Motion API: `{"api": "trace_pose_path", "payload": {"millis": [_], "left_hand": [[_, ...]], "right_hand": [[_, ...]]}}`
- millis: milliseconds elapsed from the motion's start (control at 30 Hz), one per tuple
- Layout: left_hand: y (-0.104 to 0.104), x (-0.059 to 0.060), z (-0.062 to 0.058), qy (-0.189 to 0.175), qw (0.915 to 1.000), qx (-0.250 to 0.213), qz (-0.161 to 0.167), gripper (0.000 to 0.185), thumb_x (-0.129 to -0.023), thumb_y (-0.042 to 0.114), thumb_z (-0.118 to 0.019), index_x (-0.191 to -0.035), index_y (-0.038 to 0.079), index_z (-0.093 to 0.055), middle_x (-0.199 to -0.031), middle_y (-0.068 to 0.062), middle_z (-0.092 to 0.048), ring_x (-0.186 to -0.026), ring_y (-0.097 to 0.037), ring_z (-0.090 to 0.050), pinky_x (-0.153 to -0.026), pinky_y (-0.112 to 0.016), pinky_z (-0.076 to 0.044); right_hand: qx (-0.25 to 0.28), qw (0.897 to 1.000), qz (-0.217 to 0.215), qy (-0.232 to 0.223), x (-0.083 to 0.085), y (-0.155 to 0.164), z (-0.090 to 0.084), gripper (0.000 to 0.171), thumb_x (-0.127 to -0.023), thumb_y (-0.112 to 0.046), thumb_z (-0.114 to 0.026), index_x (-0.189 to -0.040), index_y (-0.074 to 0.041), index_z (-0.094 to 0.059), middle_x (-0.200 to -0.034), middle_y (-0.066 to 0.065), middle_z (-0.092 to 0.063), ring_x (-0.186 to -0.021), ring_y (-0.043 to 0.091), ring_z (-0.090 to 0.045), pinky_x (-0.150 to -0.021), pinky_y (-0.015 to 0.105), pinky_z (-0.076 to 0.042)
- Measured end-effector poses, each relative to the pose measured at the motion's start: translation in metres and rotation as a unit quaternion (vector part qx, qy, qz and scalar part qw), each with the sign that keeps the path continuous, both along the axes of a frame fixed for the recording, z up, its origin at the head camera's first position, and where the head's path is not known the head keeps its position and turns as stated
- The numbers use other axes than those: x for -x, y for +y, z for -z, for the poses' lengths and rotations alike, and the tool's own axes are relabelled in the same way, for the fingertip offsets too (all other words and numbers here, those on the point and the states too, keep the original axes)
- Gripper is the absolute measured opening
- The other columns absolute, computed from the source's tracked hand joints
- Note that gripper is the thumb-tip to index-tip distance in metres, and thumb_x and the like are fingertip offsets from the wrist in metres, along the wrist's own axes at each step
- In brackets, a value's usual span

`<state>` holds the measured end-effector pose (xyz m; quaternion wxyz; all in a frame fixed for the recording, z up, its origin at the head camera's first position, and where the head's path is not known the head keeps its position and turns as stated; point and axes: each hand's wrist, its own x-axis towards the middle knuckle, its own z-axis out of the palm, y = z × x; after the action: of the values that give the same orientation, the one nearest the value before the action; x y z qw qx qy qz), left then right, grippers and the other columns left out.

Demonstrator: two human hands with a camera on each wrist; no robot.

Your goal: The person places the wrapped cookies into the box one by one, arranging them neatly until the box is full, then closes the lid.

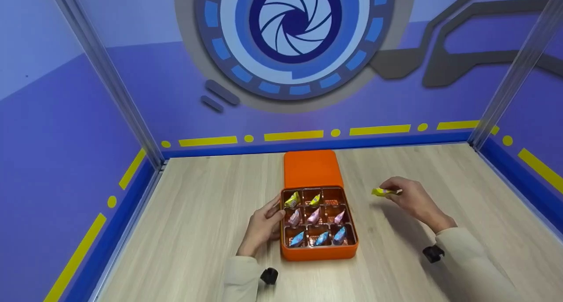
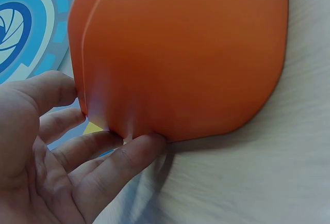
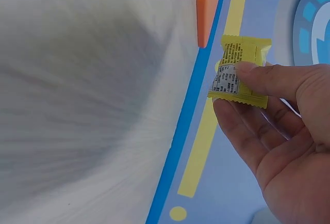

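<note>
A candy [image 3: 240,72] in a yellow wrapper is pinched between the thumb and fingers of my right hand [image 1: 410,198], in the air to the right of the orange box [image 1: 319,254]. Printed text shows on its wrapper in the right wrist view. My left hand [image 1: 262,227] touches the box's left side with its fingertips; in the left wrist view they rest against the orange wall. A divided tray in the box holds yellow candies [image 1: 292,200] at the back, pink candies [image 1: 314,215] in the middle row and blue candies [image 1: 322,238] in front. The back right compartment [image 1: 332,200] holds no candy.
The orange lid [image 1: 311,167] lies right behind the box, near the rear wall. Wood-grain table [image 1: 211,205] surface extends on both sides. Printed purple panels [image 1: 149,77] enclose the back, left and right.
</note>
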<state>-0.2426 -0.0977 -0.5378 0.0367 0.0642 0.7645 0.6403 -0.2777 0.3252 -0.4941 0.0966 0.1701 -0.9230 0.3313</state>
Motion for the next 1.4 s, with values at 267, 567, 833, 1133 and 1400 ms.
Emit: {"api": "trace_pose_path", "payload": {"millis": [267,567,833,1133,1400], "left_hand": [[0.000,0.001,0.001,0.001,1.0000,-0.001,0.004,0.056,-0.107,0.018,-0.066,-0.160,0.011,-0.050,-0.144,-0.023,-0.062,-0.122,-0.031,-0.068,-0.096,-0.043,-0.059],[0.000,0.001,0.002,0.000,1.0000,0.004,0.001,0.056,-0.106,0.020,-0.066,-0.159,0.012,-0.051,-0.145,-0.022,-0.062,-0.123,-0.031,-0.067,-0.097,-0.044,-0.058],[0.000,0.001,0.002,0.003,1.0000,0.002,0.000,0.056,-0.106,0.020,-0.067,-0.159,0.011,-0.051,-0.144,-0.023,-0.062,-0.117,-0.030,-0.070,-0.089,-0.042,-0.062],[-0.001,0.000,-0.001,0.000,1.0000,-0.007,0.000,0.056,-0.106,0.020,-0.067,-0.159,0.012,-0.052,-0.143,-0.022,-0.063,-0.101,-0.022,-0.072,-0.079,-0.039,-0.063],[-0.001,-0.002,-0.002,-0.011,0.9999,-0.008,0.000,0.057,-0.106,0.021,-0.066,-0.160,0.015,-0.050,-0.145,-0.020,-0.063,-0.104,-0.024,-0.073,-0.076,-0.041,-0.064]], "right_hand": [[0.005,0.999,-0.030,0.022,0.002,-0.009,-0.004,0.023,-0.089,0.011,-0.079,-0.106,-0.005,-0.078,-0.104,0.009,-0.075,-0.095,0.031,-0.073,-0.085,0.050,-0.062],[0.014,0.999,-0.046,0.016,0.006,-0.021,-0.008,0.023,-0.090,0.011,-0.078,-0.105,-0.006,-0.078,-0.103,0.006,-0.076,-0.096,0.029,-0.073,-0.085,0.049,-0.062],[0.013,0.998,-0.065,0.011,0.010,-0.031,-0.012,0.023,-0.090,0.012,-0.077,-0.105,-0.006,-0.078,-0.103,0.005,-0.075,-0.097,0.029,-0.073,-0.087,0.050,-0.062],[0.019,0.995,-0.094,0.028,0.013,-0.036,-0.014,0.023,-0.090,0.012,-0.077,-0.105,-0.005,-0.078,-0.102,0.006,-0.075,-0.096,0.031,-0.074,-0.086,0.048,-0.063],[0.025,0.992,-0.119,0.020,0.017,-0.044,-0.016,0.024,-0.091,0.013,-0.076,-0.105,-0.006,-0.078,-0.103,0.005,-0.076,-0.096,0.029,-0.074,-0.086,0.048,-0.063]]}}
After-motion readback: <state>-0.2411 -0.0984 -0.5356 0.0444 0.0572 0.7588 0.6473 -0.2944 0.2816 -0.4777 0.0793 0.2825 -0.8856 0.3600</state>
